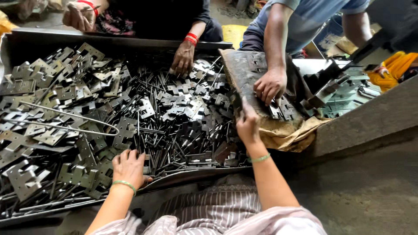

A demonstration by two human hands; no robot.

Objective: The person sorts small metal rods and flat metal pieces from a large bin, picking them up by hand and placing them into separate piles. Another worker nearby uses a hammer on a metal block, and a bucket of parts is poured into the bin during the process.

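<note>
My left hand (pixel 129 167) rests palm down on a heap of flat grey metal plates (pixel 65 100) and thin steel pins (pixel 174 139), fingers curled over pieces at the near rim of a wide metal tray (pixel 196 175). My right hand (pixel 247 125) reaches to the tray's right side, fingers pinched on a small dark metal piece beside a worn brown board (pixel 278 130). Both wrists wear a green bangle.
A co-worker's hand with red bangles (pixel 183 57) picks among the plates at the far side. Another person's hand (pixel 270 85) presses on the board, where a few plates lie. A bent wire rod (pixel 69 117) lies across the heap. A second tray of plates (pixel 348 93) sits at right.
</note>
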